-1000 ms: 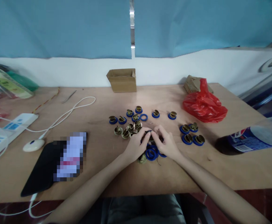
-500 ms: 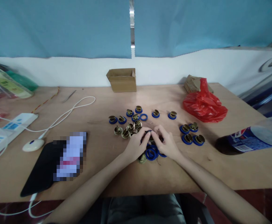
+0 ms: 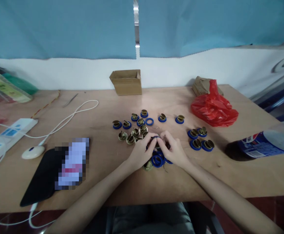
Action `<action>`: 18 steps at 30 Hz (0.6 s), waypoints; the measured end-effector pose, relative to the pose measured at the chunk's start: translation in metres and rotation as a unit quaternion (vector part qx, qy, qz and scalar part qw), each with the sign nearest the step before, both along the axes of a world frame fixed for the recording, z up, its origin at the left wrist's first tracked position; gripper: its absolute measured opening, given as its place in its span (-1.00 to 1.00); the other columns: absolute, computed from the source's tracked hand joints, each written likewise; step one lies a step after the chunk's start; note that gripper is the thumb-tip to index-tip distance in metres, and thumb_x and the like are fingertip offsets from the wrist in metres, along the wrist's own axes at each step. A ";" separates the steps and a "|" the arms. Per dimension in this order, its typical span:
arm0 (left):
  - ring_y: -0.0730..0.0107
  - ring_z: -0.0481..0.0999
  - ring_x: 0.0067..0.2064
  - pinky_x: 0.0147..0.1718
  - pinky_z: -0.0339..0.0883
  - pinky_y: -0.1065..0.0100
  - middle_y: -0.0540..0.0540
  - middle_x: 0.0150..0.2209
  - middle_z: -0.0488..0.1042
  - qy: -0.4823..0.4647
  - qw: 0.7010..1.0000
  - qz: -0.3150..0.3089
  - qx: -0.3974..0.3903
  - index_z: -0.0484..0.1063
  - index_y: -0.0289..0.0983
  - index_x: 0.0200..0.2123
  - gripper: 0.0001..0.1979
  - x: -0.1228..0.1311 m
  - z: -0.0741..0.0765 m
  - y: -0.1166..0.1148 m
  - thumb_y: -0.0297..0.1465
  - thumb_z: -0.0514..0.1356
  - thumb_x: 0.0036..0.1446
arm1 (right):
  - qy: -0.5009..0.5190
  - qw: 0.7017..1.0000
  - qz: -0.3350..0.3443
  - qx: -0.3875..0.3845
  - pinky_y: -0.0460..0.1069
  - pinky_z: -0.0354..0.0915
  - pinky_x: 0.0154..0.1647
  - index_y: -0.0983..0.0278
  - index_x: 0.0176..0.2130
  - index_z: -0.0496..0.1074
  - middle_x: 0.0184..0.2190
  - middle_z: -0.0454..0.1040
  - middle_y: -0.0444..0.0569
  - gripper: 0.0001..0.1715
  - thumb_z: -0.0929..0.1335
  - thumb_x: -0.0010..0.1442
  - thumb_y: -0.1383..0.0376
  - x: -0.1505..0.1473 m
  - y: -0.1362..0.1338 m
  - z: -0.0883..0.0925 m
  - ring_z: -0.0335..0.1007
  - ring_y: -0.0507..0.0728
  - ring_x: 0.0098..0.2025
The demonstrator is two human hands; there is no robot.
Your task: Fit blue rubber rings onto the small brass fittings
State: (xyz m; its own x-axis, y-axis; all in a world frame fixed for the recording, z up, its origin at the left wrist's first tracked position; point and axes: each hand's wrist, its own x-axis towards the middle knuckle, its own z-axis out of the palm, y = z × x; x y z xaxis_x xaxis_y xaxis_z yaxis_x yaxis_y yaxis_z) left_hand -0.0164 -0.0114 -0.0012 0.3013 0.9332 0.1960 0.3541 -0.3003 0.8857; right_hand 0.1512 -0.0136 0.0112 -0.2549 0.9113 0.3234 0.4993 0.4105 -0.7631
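My left hand point(image 3: 141, 152) and my right hand point(image 3: 173, 150) meet fingertip to fingertip at the middle of the wooden table point(image 3: 107, 182). Together they pinch a small brass part with a blue ring point(image 3: 157, 140), mostly hidden by the fingers. Loose blue rings point(image 3: 157, 160) lie just below the hands. Bare brass parts point(image 3: 131, 135) sit left of the hands. Brass parts fitted with blue rings lie in a row behind point(image 3: 162, 118) and in a group at the right point(image 3: 200, 141).
A small cardboard box point(image 3: 126, 82) stands at the back. A red plastic bag point(image 3: 213, 107) and a brown paper packet lie back right. A plastic bottle point(image 3: 261, 144) lies at the right. A phone on a black pad point(image 3: 56, 169), a white mouse point(image 3: 33, 151) and a power strip point(image 3: 12, 130) sit left.
Both hands stay together on the same small part. The view has shifted slightly; nothing on the table has moved.
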 end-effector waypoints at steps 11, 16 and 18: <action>0.37 0.61 -0.26 -0.31 0.43 0.42 -0.08 -0.20 0.58 -0.010 1.000 -0.003 -0.001 0.36 -0.23 -0.05 -0.79 0.001 0.000 0.001 -0.29 0.01 0.39 | 0.001 1.000 -0.002 -0.002 -0.11 0.08 -0.55 0.22 -0.32 0.24 -0.62 0.17 -0.27 -0.81 0.25 0.36 0.24 0.000 0.001 0.002 0.13 -0.03 -0.61; 0.38 0.61 -0.28 -0.31 0.44 0.41 -0.07 -0.21 0.57 -0.012 1.000 0.001 -0.001 0.36 -0.23 -0.07 -0.79 0.001 0.001 0.000 -0.28 0.01 0.39 | -0.002 1.000 -0.008 0.000 -0.10 0.07 -0.55 0.22 -0.32 0.24 -0.62 0.17 -0.27 -0.81 0.25 0.37 0.23 0.000 0.000 0.001 0.11 -0.02 -0.61; 0.38 0.61 -0.28 -0.33 0.45 0.42 -0.07 -0.21 0.57 -0.016 1.000 0.001 -0.002 0.36 -0.23 -0.07 -0.79 0.002 0.001 0.000 -0.28 0.01 0.39 | -0.005 1.000 -0.010 -0.002 -0.10 0.07 -0.55 0.21 -0.32 0.24 -0.62 0.17 -0.27 -0.80 0.25 0.36 0.22 0.000 0.001 0.001 0.11 -0.02 -0.61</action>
State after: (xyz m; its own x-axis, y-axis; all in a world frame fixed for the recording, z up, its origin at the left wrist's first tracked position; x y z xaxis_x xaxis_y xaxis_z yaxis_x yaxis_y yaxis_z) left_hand -0.0148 -0.0113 -0.0003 0.2930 0.9347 0.2012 0.3265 -0.2956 0.8978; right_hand 0.1511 -0.0130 0.0124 -0.2389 0.9178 0.3172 0.5151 0.3967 -0.7598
